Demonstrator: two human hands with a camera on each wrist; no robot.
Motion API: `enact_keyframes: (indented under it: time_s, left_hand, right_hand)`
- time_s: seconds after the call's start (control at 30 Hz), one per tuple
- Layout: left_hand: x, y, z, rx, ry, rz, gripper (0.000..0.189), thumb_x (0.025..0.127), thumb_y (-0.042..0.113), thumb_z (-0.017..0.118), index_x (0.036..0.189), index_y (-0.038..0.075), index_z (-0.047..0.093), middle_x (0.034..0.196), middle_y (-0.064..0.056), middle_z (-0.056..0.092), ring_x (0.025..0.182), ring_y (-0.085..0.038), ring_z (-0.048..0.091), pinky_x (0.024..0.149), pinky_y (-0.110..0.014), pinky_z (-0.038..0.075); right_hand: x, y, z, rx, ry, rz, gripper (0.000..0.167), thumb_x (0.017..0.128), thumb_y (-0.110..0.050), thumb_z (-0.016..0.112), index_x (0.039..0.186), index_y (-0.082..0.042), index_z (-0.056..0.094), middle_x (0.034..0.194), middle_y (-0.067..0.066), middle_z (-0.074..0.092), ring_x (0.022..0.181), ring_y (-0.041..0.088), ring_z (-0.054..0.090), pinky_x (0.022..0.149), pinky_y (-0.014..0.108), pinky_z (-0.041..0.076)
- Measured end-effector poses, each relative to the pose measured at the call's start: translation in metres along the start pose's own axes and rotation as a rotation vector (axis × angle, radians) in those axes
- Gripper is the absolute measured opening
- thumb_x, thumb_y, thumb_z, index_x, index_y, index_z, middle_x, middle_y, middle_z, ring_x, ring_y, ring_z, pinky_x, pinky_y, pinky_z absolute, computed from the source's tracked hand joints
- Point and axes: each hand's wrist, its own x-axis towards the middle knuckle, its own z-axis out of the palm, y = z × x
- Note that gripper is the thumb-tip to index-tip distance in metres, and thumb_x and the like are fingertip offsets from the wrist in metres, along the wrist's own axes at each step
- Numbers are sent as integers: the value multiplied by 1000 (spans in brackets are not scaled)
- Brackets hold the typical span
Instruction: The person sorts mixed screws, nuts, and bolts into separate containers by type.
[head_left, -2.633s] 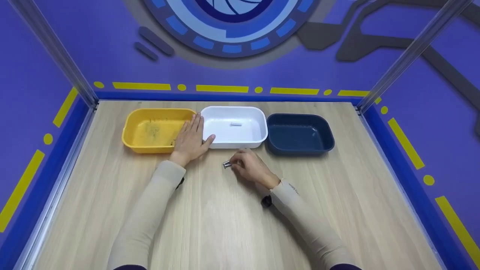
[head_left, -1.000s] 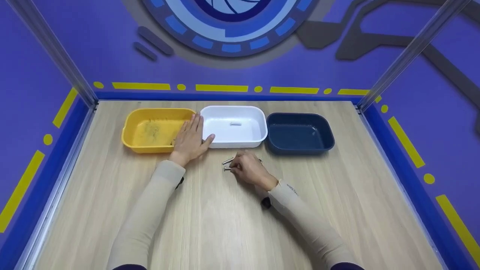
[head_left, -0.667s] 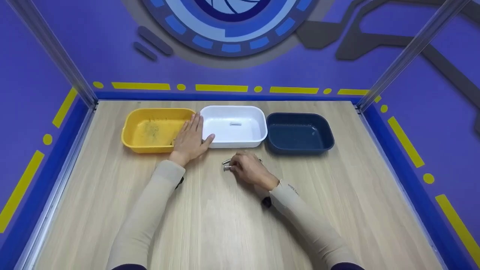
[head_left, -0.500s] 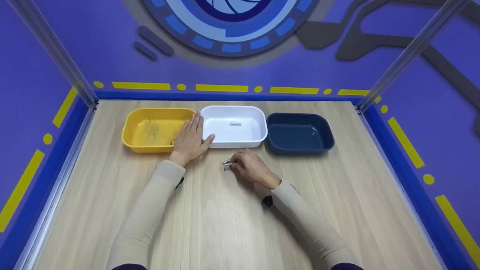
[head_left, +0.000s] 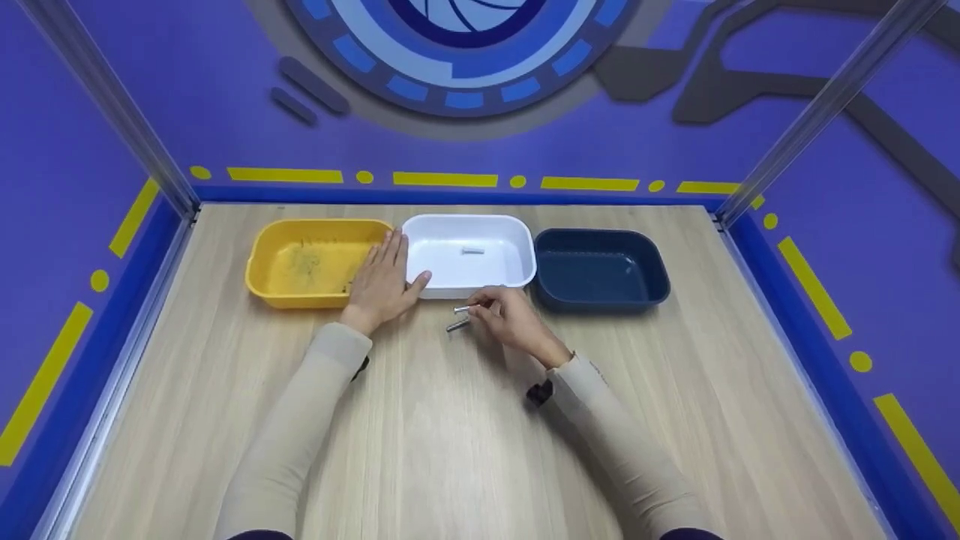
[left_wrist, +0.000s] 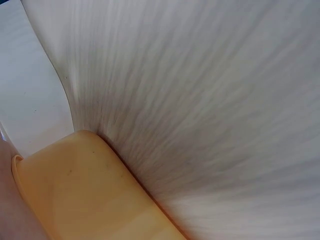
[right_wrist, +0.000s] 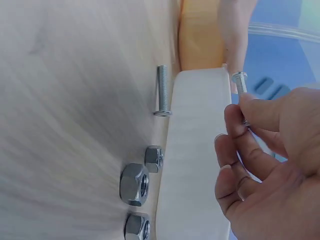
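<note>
Silver threaded metal bolt [right_wrist: 241, 86] pinched in R hand [head_left: 514, 319]; L hand [head_left: 379, 289], fingers straight, rests on yellow rect. plastic tub [head_left: 300, 301].

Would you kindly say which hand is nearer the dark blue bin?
Right: the right hand, bolt in its grip, is by the front left corner of the dark blue bin; the left hand is farther left, at the yellow bin.

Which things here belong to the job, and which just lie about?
Likely job: silver metal bolt pinched by right hand; second bolt on pale table; third bolt inside white rectangular tray; yellow rectangular tray under left hand.

Seemingly idle: three silver hex nuts; dark-blue rectangular tray.
</note>
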Motion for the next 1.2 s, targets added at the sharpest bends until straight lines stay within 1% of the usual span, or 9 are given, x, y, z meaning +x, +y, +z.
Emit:
enact_keyframes:
  time_s: [0.13,0.23,0.33,0.43,0.53,0.63,0.77,0.9,1.2]
  left_hand:
    - [-1,0,0,-16,-8,-3,91,110,61,34,168,-6,13,178,-24,12,167,-37,9,137,-51,12]
    - [-1,-1,1,-24,-12,-2,91,110,61,35,168,-5,12,178,-23,12,167,-36,8,137,-51,11]
    - [-1,-1,2,-17,-8,1,91,110,61,34,168,-5,13,178,-23,12,167,-36,8,137,-51,12]
    - [-1,-1,3,-14,5,5,91,110,61,35,168,-6,15,178,-24,13,167,-37,10,137,-52,14]
    - [-1,0,3,-19,8,5,90,110,60,35,168,-6,15,178,-24,14,167,-38,10,137,-52,15]
    - [-1,0,1,-16,-6,-3,89,111,60,34,168,-6,14,178,-24,13,167,-37,9,137,-51,14]
    - [-1,1,1,-4,-12,-6,90,111,61,33,168,-6,14,178,-23,13,167,-37,9,137,-51,14]
    - [0,1,1,3,-11,-3,90,110,61,32,168,-6,15,178,-24,13,167,-38,10,137,-51,14]
    - [0,1,-1,-1,-28,-18,91,110,61,34,169,-5,12,179,-22,8,167,-36,8,138,-48,10]
  right_hand:
    - [2,0,-3,62,48,17,14,100,-14,77,108,-5,83,91,7,79,67,10,59,58,18,45]
    - [4,0,-6,117,70,39,15,99,-16,78,109,-6,84,91,5,79,67,12,60,57,17,45]
    - [8,0,-8,147,93,51,13,98,-15,79,107,-7,85,95,2,81,71,14,60,60,18,45]
    - [14,-1,-9,162,121,58,11,97,-13,80,105,-9,86,96,2,82,74,12,61,64,19,47]
    - [20,-1,-10,176,152,59,10,96,-11,81,103,-8,86,95,5,83,76,8,62,68,18,48]
    - [26,-1,-11,208,168,56,11,95,-9,81,104,-4,85,97,10,83,80,10,67,72,16,52]
    - [34,0,-14,237,178,61,12,96,-6,80,105,1,84,100,15,82,82,9,70,73,14,55]
    - [43,2,-15,272,192,85,12,95,-3,80,105,3,83,99,17,82,80,3,69,74,14,57]
    - [64,9,-17,310,212,138,15,97,-4,78,108,3,83,103,17,82,84,9,72,75,16,58]
